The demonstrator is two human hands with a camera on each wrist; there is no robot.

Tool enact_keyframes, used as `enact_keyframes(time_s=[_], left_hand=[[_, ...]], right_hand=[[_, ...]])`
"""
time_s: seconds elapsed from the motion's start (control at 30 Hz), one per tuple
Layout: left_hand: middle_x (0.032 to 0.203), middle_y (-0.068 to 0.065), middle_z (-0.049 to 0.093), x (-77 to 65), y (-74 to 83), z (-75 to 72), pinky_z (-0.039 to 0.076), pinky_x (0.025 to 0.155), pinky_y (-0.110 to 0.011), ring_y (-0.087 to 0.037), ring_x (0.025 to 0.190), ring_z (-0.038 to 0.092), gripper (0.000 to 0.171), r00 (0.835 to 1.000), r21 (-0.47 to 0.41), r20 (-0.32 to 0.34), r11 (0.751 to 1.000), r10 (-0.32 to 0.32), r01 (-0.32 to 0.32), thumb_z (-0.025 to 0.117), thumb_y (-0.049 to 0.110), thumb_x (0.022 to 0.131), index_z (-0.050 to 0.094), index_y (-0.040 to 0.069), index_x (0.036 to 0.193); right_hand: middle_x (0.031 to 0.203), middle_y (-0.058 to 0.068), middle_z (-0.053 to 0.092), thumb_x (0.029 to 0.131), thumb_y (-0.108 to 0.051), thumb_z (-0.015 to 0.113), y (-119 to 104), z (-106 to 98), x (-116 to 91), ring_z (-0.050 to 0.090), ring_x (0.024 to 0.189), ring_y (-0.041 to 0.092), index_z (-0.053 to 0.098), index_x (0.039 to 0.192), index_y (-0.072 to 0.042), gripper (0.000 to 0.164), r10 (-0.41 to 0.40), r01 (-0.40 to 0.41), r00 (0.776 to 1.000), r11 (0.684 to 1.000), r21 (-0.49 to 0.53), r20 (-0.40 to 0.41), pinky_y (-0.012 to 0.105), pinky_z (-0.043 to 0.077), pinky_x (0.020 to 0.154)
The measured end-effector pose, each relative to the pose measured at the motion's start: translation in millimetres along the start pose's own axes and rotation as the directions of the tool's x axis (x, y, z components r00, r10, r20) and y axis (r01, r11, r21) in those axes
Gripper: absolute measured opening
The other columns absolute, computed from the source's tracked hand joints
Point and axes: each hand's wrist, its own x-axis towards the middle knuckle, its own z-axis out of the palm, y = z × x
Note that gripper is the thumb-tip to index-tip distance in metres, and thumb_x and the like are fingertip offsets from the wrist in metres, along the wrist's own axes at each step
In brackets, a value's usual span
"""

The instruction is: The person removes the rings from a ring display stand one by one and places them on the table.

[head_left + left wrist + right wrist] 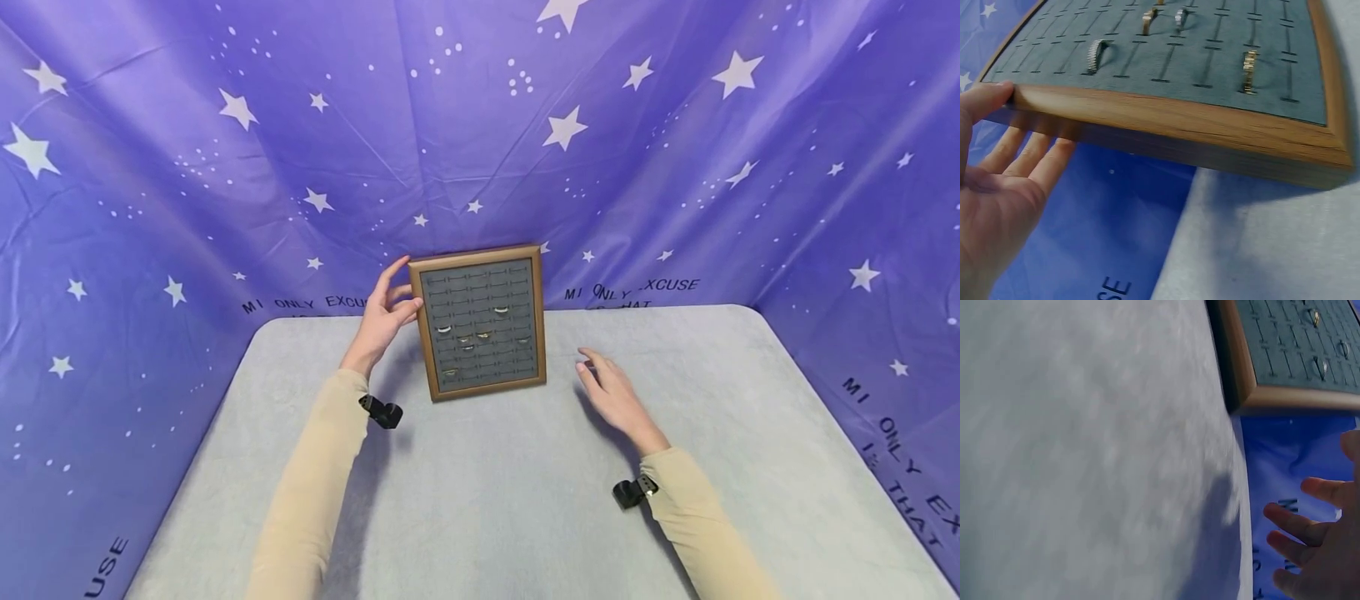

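A wooden-framed ring display board with a grey slotted panel stands upright at the back of the table, leaning slightly. Several rings sit in its slots, among them a silver ring and a gold ring close to the frame's edge in the left wrist view. My left hand holds the board by its left side, thumb on the front rim and the other fingers against the side and back. Off to the board's right, my right hand hovers apart from it, fingers loosely spread and holding nothing.
A light grey cloth covers the table. Behind the board and along both sides hangs a purple curtain with white stars and printed words. Each wrist carries a small black camera over a beige sleeve.
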Motion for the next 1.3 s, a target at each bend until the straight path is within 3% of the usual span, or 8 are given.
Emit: enact_keyframes(time_s=[0.13,0.33,0.57,0.7,1.07,1.3], left_hand=[[0.117,-0.014,0.058,-5.1,-7.0,-1.0,0.055,0.078,-0.032,-0.015,0.09,0.066,0.078,1.0,-0.043,-0.007,0.999,-0.015,0.015,0.061,-0.01,0.089,0.034,0.028,0.151],[0.117,-0.015,0.058,-10.2,-14.6,-0.8,0.055,0.073,-0.03,-0.014,0.086,0.065,0.086,0.998,-0.04,0.048,0.999,-0.026,0.028,0.059,-0.013,0.088,0.026,0.031,0.154],[0.123,-0.022,0.054,-14.9,-5.6,3.1,0.055,0.074,-0.028,-0.016,0.088,0.064,0.084,0.998,-0.023,0.061,0.999,-0.021,0.023,0.056,-0.014,0.09,0.02,0.024,0.156],[0.122,-0.022,0.053,-19.4,3.2,7.8,0.054,0.075,-0.029,-0.016,0.089,0.063,0.082,0.997,0.004,0.071,1.0,-0.011,0.011,0.056,-0.011,0.091,0.018,0.021,0.156],[0.123,-0.028,0.052,-23.1,-1.6,8.4,0.053,0.079,-0.028,-0.017,0.094,0.062,0.081,0.996,-0.009,0.086,1.0,0.014,-0.013,0.055,-0.009,0.093,0.013,0.02,0.157],[0.126,-0.032,0.051,-22.0,-12.1,5.8,0.051,0.083,-0.028,-0.017,0.099,0.061,0.083,0.995,-0.004,0.096,1.0,0.021,-0.021,0.054,-0.01,0.093,0.011,0.022,0.157]], right_hand=[[0.124,0.027,0.055,0.105,-0.031,0.04,-12.7,4.8,8.8,0.048,0.116,0.041,0.044,0.141,0.002,0.049,0.008,-0.008,1.0,0.999,0.031,-0.013,0.055,0.032,0.101],[0.118,0.022,0.059,0.103,-0.025,0.045,-33.3,9.4,20.6,0.05,0.115,0.039,0.049,0.136,0.002,0.042,-0.034,0.042,0.995,0.996,0.082,-0.094,0.054,0.031,0.102],[0.112,0.017,0.06,0.1,-0.019,0.052,-51.5,16.3,35.0,0.051,0.111,0.033,0.054,0.13,0.001,0.037,-0.115,0.135,0.981,0.984,0.12,-0.159,0.049,0.037,0.098],[0.11,0.013,0.06,0.098,-0.017,0.055,-60.4,19.2,44.9,0.052,0.107,0.029,0.057,0.126,-0.001,0.032,-0.173,0.196,0.967,0.974,0.116,-0.185,0.046,0.038,0.096],[0.104,0.01,0.061,0.092,-0.01,0.063,-80.8,26.0,73.7,0.053,0.095,0.025,0.064,0.118,-0.002,0.027,-0.339,0.366,0.912,0.926,0.09,-0.23,0.039,0.043,0.081],[0.101,0.011,0.059,0.088,-0.007,0.07,-91.3,30.8,86.7,0.054,0.087,0.023,0.067,0.112,-0.002,0.025,-0.297,0.329,0.926,0.938,0.111,-0.231,0.035,0.045,0.073]])
